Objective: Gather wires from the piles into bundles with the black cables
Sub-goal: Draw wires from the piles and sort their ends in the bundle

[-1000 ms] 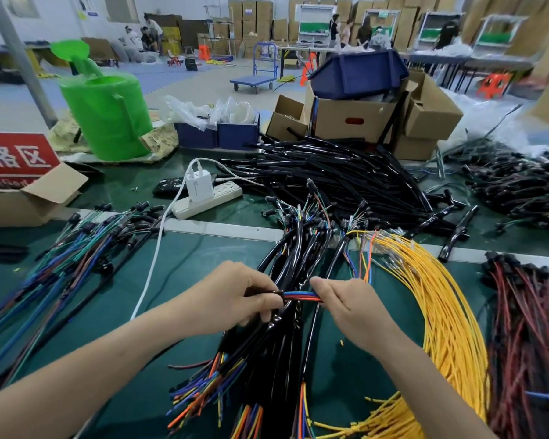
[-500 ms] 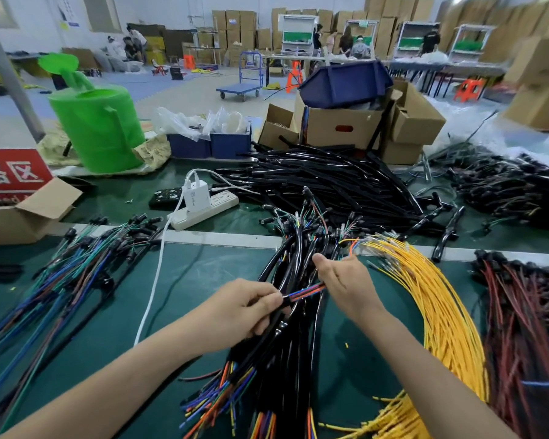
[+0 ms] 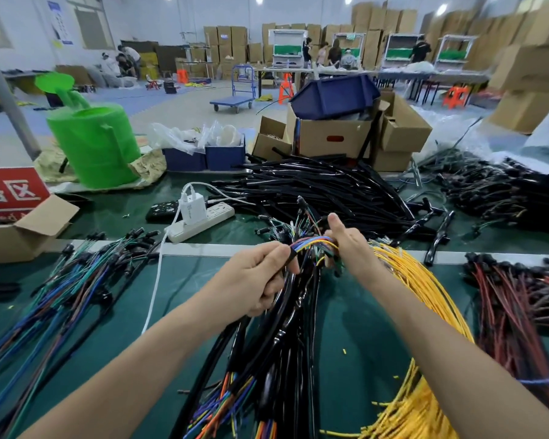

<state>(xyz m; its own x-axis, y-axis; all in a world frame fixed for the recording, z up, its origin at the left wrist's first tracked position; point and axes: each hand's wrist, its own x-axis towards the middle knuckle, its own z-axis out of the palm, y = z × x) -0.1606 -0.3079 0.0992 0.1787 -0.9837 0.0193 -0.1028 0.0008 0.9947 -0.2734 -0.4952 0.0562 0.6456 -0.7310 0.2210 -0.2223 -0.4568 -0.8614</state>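
Cardboard box [image 3: 330, 141], far side of the tabletop [image 3: 339, 337]: a dark blue bin [image 3: 333, 94] sat tilted in its open top, and its contents were hidden.
Two blue trays [image 3: 205, 157], just left of that box: they held crumpled clear plastic bags [image 3: 178, 137].
Open cardboard carton [image 3: 26, 228], left edge: I could not see inside it.
Left hand [image 3: 260, 280]: its fingers were curled round the black cables [image 3: 286, 312], gripping near their upper end, above the heap of the same cables.
Coloured wires [image 3: 311, 243]: a short arch of blue, orange and yellow strands spanned the gap between the hands.
Right hand [image 3: 346, 245]: it pinched the far end of those strands, thumb raised.
Yellow wire pile [image 3: 425, 296]: it lay just right of the right hand.
Red wire pile [image 3: 514, 308]: it lay further right.
Blue-green wire pile [image 3: 61, 289]: it lay well left of the left hand.
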